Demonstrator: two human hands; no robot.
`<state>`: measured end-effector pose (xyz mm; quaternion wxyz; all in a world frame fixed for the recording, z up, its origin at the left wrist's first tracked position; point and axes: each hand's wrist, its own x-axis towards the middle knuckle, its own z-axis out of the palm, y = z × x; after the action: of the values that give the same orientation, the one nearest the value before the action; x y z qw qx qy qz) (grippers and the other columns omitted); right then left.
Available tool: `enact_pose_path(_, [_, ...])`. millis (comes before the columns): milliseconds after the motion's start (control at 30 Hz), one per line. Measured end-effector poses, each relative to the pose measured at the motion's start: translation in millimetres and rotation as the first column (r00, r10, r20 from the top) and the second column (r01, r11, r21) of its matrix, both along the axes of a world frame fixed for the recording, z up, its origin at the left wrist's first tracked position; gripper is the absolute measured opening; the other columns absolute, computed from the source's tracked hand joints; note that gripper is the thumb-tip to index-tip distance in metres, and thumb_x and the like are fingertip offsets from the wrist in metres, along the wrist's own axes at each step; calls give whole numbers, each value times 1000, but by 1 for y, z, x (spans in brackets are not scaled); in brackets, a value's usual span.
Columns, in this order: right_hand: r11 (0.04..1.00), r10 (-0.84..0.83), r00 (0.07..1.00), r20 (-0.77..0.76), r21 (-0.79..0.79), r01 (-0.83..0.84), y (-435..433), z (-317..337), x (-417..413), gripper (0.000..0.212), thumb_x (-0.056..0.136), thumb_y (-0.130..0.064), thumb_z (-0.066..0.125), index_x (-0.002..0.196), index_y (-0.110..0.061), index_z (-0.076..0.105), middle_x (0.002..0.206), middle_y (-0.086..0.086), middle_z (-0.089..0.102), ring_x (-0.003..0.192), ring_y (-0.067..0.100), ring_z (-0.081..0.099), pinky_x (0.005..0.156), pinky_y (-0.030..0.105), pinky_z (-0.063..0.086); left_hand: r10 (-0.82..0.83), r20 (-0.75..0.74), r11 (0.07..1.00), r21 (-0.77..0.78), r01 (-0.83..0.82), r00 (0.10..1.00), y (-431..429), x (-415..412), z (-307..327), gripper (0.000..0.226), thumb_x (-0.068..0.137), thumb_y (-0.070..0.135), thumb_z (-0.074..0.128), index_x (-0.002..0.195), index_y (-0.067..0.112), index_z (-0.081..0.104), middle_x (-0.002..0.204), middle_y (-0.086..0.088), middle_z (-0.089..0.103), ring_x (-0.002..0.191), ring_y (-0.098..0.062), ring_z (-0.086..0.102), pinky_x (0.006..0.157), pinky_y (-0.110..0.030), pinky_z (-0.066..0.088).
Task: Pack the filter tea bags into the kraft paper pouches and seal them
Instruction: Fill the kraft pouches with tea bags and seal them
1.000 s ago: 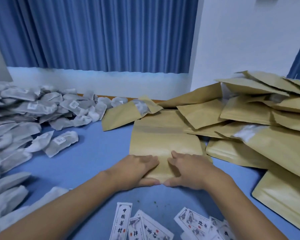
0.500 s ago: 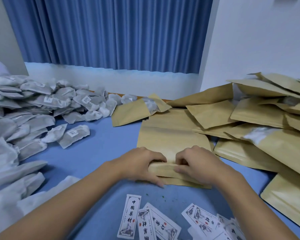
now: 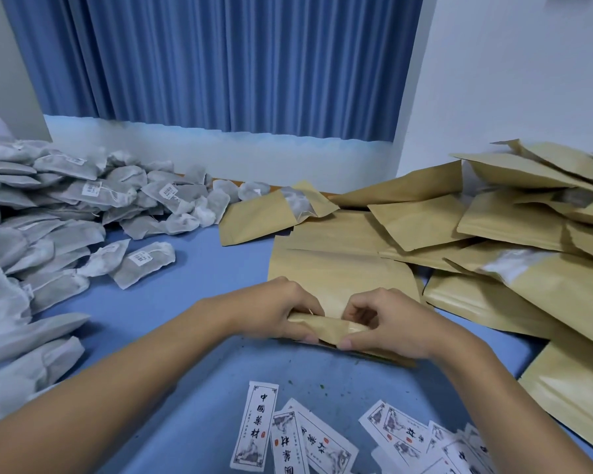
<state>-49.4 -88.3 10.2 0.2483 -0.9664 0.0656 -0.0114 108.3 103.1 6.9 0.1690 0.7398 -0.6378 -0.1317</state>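
**On the table, front centre: kraft pouch pinched**

Head view: your left hand and right hand each pinch the kraft pouch's raised near edge, probably to open its mouth. The tea bags sit piled left, in reach for filling.

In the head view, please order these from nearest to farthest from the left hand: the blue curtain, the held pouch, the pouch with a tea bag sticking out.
1. The held pouch: gripped by the left hand, at the front.
2. The pouch with a tea bag sticking out: farther back, lying flat.
3. The blue curtain: at the very back.
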Motion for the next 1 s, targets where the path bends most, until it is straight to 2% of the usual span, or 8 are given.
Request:
enact_pose_path(133, [999,23,1000,-17,-48,-24,7,3,0,36,73,-63,74,93,-33,69,83,-19,69,80,3,61,72,27,52,38,-212,999,24,-34,977,0,8,7,22,90,41,73,106,27,74,90,5,75,83,-16,66,77,-38,52])
enact_pose_path(233, [995,12,999,37,-102,-8,6,6,1,34,93,-42,55,75,-14,59,59,-10,52,58,11,44,57,34,38,175,-131,962,-190,-198,976,0,9,12,29,88,48,72,105,26,74,98,5,73,86,-10,64,78,-33,50])
enact_pose_path(333, [988,15,993,118,-157,4,6,6,0,40,101,-29,49,68,-7,43,60,7,40,58,15,30,55,35,27,438,189,557,-825,-100,879,-1,-12,-2,28,95,38,66,94,10,71,106,-4,64,98,-20,60,86,-31,46])
enact_pose_path(400, [997,-25,981,191,-69,39,8,3,1,40,100,-29,54,68,-7,46,59,4,38,58,12,31,55,34,26,459,31,332,-933,-139,888,-5,-40,-23,31,100,37,58,76,19,59,80,5,54,73,-15,53,68,-24,41])
enact_pose_path(467, [996,-67,961,270,74,49,11,2,4,37,96,-30,62,67,-10,53,58,-4,38,59,9,32,56,33,29,295,-455,427,-724,-542,840,-12,-68,-34,44,95,60,55,66,27,47,62,7,46,58,-8,47,57,-24,40])
enact_pose_path(533, [966,-46,958,283,258,-30,15,3,6,26,92,-26,70,71,-11,66,59,-6,50,60,8,40,60,31,34,181,-902,618,-207,-759,393,-21,-84,-40,51,78,74,63,68,25,55,59,-4,52,55,-16,59,51,-33,52])
enact_pose_path(600, [893,57,970,236,422,-155,18,3,4,11,91,-18,73,82,-10,73,71,2,68,67,10,53,67,31,42,139,-981,672,-6,-740,135,-25,-85,-46,65,70,72,73,88,11,57,64,-7,59,64,-23,69,54,-36,58])
enact_pose_path(1000, [633,-47,990,133,771,-73,17,-25,3,34,80,-22,77,104,2,71,85,30,65,73,22,54,71,31,42,112,-934,713,-161,-682,338,-20,-84,-52,58,94,54,56,98,-3,46,73,-15,67,79,-26,73,57,-39,61])
